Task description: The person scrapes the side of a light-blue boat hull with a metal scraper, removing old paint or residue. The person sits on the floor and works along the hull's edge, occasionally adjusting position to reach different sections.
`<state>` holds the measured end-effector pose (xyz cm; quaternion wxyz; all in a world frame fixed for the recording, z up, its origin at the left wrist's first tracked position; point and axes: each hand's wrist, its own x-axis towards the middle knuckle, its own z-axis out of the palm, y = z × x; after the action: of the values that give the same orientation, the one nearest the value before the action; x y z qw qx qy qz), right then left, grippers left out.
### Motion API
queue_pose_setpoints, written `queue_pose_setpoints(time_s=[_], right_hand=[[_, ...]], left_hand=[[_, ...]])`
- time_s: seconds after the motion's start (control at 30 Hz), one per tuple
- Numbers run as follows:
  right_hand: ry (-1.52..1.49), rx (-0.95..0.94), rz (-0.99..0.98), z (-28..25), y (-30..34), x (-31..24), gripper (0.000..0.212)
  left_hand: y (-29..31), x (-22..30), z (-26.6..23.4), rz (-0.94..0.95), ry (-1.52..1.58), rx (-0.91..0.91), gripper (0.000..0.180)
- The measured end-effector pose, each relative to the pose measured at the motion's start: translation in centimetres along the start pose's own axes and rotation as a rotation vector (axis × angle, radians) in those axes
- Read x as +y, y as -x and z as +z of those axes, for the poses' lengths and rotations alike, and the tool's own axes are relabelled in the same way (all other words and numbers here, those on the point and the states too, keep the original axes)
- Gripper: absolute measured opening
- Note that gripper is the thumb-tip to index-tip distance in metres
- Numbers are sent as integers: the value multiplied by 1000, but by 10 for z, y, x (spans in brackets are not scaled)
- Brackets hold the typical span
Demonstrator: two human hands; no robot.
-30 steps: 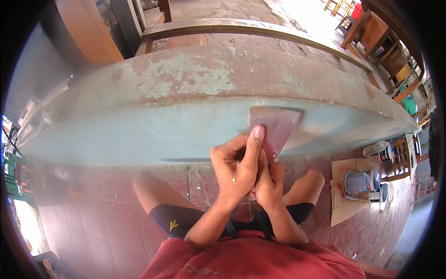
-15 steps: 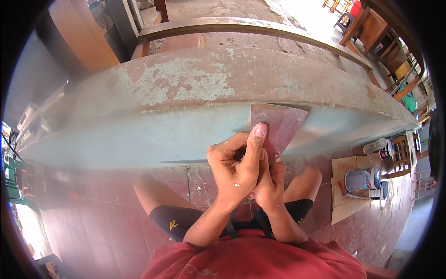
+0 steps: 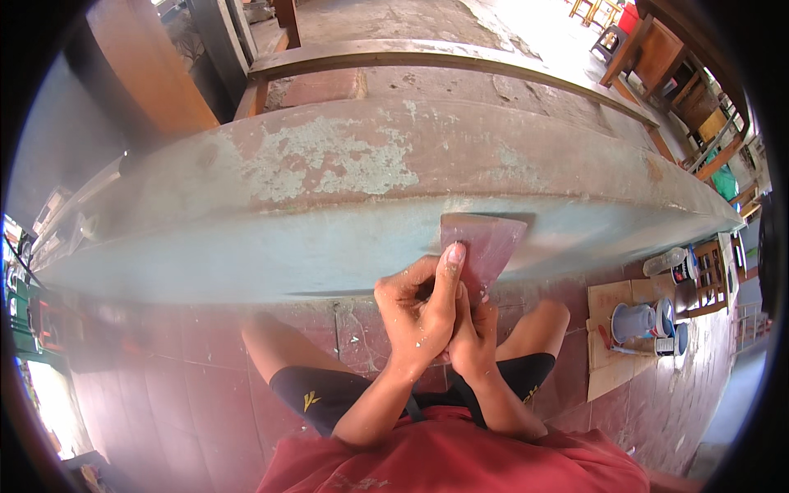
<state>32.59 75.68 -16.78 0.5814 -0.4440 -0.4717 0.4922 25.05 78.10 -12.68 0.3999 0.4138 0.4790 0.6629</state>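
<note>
A wide-bladed scraper (image 3: 493,246) lies with its flat blade toward the light-blue front face of a low wall (image 3: 345,251), just under the top edge. My left hand (image 3: 413,316) is closed around its lower part, thumb pressed along the blade. Close beside it, my right hand (image 3: 474,341) is closed too, gripping the lower end; the handle is hidden by the fingers. White flecks stick to both hands. Worn greenish paint (image 3: 329,156) patches the wall's brownish top.
A wooden rail (image 3: 444,53) runs beyond the wall. At right, a cardboard sheet (image 3: 604,374) carries several tubs (image 3: 633,322), with a clear bottle (image 3: 663,262) nearby. Wooden furniture (image 3: 657,45) stands at the far right. Red tiles (image 3: 181,394) cover the floor around my legs.
Both hands and the scraper have moved down the wall's front face, toward me. The blade's edge has dropped from the wall's top edge to a little below it.
</note>
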Motion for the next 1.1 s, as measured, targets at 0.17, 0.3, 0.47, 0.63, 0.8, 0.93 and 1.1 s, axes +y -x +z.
queue_pose_setpoints(time_s=[0.17, 0.3, 0.47, 0.63, 0.8, 0.93, 1.1], right_hand=[[-56, -99, 38, -2, -8, -7, 30], [37, -56, -11, -5, -1, 2, 28], [-63, -112, 130, -10, -5, -1, 31], [-49, -26, 32, 2, -2, -4, 30], [-96, -52, 75, 1, 0, -7, 32], [-151, -29, 109, 4, -5, -16, 33], [-190, -48, 136, -1, -4, -10, 36]], left_hand=[[-10, 3, 0, 30, 96, -30, 33], [-1, -6, -1, -15, -2, -35, 34], [-8, 4, -2, 14, 46, -45, 34], [-5, 1, 0, -6, 48, -31, 35], [-4, 4, -1, -49, 57, -30, 36], [-9, 7, 1, 19, 54, -45, 38], [-3, 9, 2, -24, 66, -41, 38]])
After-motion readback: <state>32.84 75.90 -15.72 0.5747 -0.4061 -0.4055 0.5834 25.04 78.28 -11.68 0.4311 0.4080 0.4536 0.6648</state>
